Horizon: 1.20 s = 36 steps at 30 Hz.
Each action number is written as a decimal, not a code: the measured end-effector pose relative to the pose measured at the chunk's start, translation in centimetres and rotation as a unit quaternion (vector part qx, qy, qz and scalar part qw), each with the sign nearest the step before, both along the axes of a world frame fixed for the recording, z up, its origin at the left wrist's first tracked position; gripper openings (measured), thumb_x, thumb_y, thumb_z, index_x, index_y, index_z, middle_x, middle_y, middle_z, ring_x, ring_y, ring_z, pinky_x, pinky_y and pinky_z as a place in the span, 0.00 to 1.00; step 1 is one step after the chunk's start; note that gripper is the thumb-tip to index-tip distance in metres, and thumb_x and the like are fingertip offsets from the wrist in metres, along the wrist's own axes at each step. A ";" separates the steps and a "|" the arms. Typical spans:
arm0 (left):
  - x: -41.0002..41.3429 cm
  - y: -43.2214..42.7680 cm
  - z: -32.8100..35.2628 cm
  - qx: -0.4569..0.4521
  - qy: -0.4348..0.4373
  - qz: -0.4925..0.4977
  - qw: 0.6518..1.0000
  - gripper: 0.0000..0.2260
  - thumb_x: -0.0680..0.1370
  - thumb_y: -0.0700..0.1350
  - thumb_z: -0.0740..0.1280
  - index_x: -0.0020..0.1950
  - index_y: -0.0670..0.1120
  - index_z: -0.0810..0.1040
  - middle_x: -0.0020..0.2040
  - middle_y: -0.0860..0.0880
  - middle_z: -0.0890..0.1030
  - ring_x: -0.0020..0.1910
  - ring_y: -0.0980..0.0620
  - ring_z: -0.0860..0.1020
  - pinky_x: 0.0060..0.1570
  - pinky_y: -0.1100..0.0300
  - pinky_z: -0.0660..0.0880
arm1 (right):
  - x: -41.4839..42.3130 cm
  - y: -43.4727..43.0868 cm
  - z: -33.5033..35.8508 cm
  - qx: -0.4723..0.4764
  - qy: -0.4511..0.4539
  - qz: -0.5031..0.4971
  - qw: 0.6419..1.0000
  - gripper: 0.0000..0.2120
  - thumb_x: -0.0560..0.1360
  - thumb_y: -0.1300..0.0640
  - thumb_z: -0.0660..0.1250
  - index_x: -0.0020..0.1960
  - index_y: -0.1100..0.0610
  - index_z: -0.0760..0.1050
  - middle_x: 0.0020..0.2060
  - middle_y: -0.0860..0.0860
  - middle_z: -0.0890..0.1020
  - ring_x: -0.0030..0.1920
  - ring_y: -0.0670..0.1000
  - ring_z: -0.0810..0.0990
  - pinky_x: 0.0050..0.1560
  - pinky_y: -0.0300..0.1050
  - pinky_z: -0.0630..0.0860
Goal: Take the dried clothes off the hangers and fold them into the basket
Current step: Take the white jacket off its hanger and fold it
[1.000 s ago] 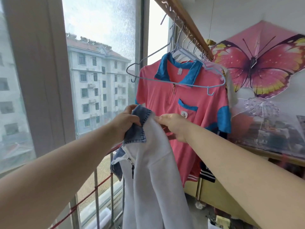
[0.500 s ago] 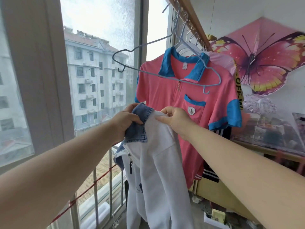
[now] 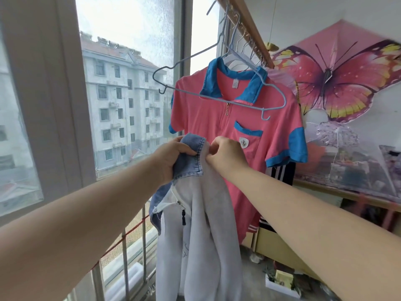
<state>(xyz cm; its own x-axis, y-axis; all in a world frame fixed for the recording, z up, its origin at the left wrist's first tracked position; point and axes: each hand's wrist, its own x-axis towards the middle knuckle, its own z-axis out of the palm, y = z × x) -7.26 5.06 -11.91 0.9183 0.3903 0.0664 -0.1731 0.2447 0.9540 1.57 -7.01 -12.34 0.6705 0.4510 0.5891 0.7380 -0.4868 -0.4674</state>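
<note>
A pale grey zip jacket [image 3: 201,235] with a denim collar hangs down in front of me, off any hanger. My left hand [image 3: 171,157] grips the denim collar [image 3: 191,159]. My right hand [image 3: 225,155] pinches the grey fabric right beside the collar. Behind it a pink polo shirt [image 3: 208,131] with blue collar and cuffs hangs on a hanger from the wooden rail [image 3: 249,25]. An empty pale blue wire hanger [image 3: 219,98] dangles in front of the shirt. No basket is in view.
A large window [image 3: 130,83] with a metal railing [image 3: 125,246] is on the left. A pink butterfly kite [image 3: 336,79] is on the right wall, above a mesh cover [image 3: 347,161] on a shelf. More clothes hang behind the polo. Small items lie on the floor [image 3: 282,281].
The empty hanger has swung and settled in front of the polo. My right hand has closed in on the collar, next to my left hand. The view has shifted slightly.
</note>
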 end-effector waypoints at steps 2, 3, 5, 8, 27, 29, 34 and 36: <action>-0.2 -0.1 0.0 0.004 0.000 -0.001 1.000 0.25 0.70 0.29 0.61 0.65 0.45 0.74 0.50 0.41 0.80 0.43 0.44 0.79 0.43 0.54 0.78 | 0.0 0.0 0.2 0.020 0.037 0.005 0.999 0.03 0.69 0.59 0.67 0.41 0.53 0.73 0.44 0.53 0.83 0.45 0.53 0.79 0.41 0.40 0.69; -0.3 -0.1 0.0 0.006 0.001 -0.003 1.000 0.25 0.70 0.29 0.61 0.65 0.45 0.74 0.51 0.40 0.80 0.43 0.44 0.79 0.42 0.54 0.79 | -0.1 -0.1 0.3 0.025 0.050 0.011 0.998 0.04 0.69 0.59 0.68 0.41 0.53 0.73 0.43 0.53 0.82 0.45 0.53 0.79 0.41 0.39 0.69; -0.4 -0.1 0.0 0.008 0.001 -0.004 1.000 0.26 0.70 0.29 0.61 0.66 0.44 0.73 0.50 0.40 0.80 0.42 0.44 0.80 0.41 0.55 0.79 | -0.4 -0.1 0.4 0.035 0.075 0.024 0.996 0.04 0.69 0.58 0.69 0.42 0.54 0.75 0.42 0.51 0.81 0.44 0.51 0.78 0.41 0.39 0.69; -0.8 -0.1 0.0 0.004 -0.003 -0.004 1.000 0.26 0.70 0.29 0.60 0.66 0.43 0.72 0.48 0.41 0.80 0.41 0.45 0.79 0.39 0.56 0.79 | -0.8 0.3 0.2 0.061 0.113 0.048 0.991 0.03 0.68 0.59 0.69 0.42 0.56 0.77 0.39 0.51 0.81 0.44 0.51 0.79 0.41 0.40 0.72; -1.3 0.8 -1.0 0.012 0.010 0.034 0.999 0.25 0.70 0.28 0.60 0.65 0.44 0.73 0.49 0.41 0.80 0.43 0.45 0.79 0.42 0.53 0.78 | -1.0 1.0 0.1 0.094 0.215 0.067 0.970 0.06 0.68 0.63 0.67 0.35 0.55 0.74 0.30 0.49 0.76 0.32 0.48 0.73 0.34 0.41 0.71; -1.1 0.8 -1.1 0.023 0.026 0.045 0.998 0.25 0.70 0.28 0.60 0.65 0.44 0.73 0.50 0.41 0.80 0.44 0.45 0.79 0.43 0.53 0.78 | -1.0 1.0 0.3 0.059 0.199 0.051 0.977 0.07 0.71 0.63 0.65 0.35 0.57 0.72 0.29 0.49 0.73 0.31 0.47 0.69 0.31 0.40 0.66; -1.0 1.3 -1.1 0.039 0.049 0.024 0.998 0.27 0.71 0.27 0.60 0.67 0.46 0.71 0.59 0.40 0.79 0.53 0.42 0.79 0.59 0.46 0.75 | -1.4 1.4 1.0 -0.032 0.226 0.088 0.970 0.05 0.74 0.65 0.61 0.43 0.57 0.71 0.36 0.54 0.72 0.36 0.51 0.71 0.34 0.42 0.67; -1.3 1.9 -1.1 0.038 0.050 -0.009 0.998 0.27 0.73 0.28 0.60 0.69 0.48 0.68 0.62 0.41 0.78 0.54 0.43 0.79 0.62 0.46 0.72 | -1.2 1.2 1.7 -0.055 0.234 0.085 0.967 0.04 0.74 0.62 0.64 0.42 0.56 0.72 0.39 0.52 0.74 0.40 0.50 0.73 0.39 0.42 0.69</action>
<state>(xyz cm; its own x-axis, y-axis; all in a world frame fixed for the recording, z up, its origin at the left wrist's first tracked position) -8.56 6.96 -13.02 0.9283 0.3717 0.0022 -0.0717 0.1731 0.9823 0.37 -5.78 -10.61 0.7622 0.6218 0.1802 0.5319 -0.4427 -0.7219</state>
